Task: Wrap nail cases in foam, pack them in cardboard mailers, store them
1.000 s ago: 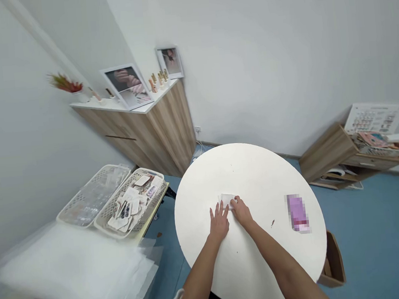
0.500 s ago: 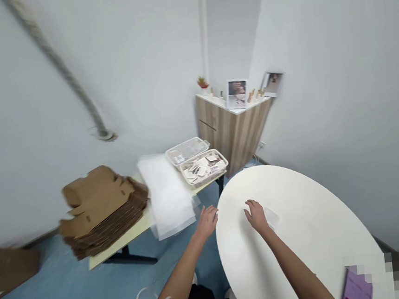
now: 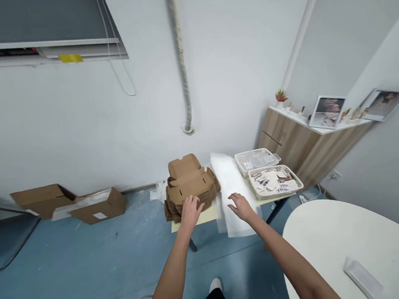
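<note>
My left hand (image 3: 191, 210) reaches out over the near edge of a stack of flat brown cardboard boxes (image 3: 188, 184), fingers spread and holding nothing. My right hand (image 3: 241, 207) hovers open above a pile of clear plastic bags (image 3: 227, 184) on the same small yellow table (image 3: 205, 218). A small clear packet (image 3: 363, 278) lies on the round white table (image 3: 336, 240) at the lower right, away from both hands.
Two white baskets (image 3: 256, 158) stand at the small table's right end, the nearer basket (image 3: 275, 181) holding several cards. A wooden cabinet (image 3: 290, 148) with picture frames stands behind. Open cardboard boxes (image 3: 96, 206) lie on the blue floor at left.
The view has swung left from the round table to the small table. Both hands left the packet on the round table and now reach toward the cardboard stack and plastic bags.
</note>
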`<action>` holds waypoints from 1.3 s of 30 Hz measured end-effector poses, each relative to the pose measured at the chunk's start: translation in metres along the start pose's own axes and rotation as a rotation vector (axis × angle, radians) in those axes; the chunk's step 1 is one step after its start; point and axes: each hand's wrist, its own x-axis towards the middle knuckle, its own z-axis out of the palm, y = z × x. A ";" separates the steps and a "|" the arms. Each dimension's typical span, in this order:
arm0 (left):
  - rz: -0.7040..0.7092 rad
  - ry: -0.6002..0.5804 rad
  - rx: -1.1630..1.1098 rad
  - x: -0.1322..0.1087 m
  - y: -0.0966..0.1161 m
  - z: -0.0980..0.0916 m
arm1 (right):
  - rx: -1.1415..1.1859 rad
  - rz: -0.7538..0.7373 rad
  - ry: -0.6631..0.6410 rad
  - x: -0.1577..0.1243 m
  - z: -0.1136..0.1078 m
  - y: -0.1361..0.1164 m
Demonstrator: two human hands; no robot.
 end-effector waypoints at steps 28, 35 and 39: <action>-0.153 -0.193 0.107 0.037 -0.097 -0.014 | -0.190 -0.114 -0.611 0.200 0.018 -0.099; -0.185 0.059 0.032 0.022 -0.097 -0.007 | -0.346 -0.187 -0.550 0.187 0.020 -0.107; -0.238 0.129 -0.017 0.023 -0.102 -0.018 | -0.369 -0.221 -0.441 0.186 0.004 -0.111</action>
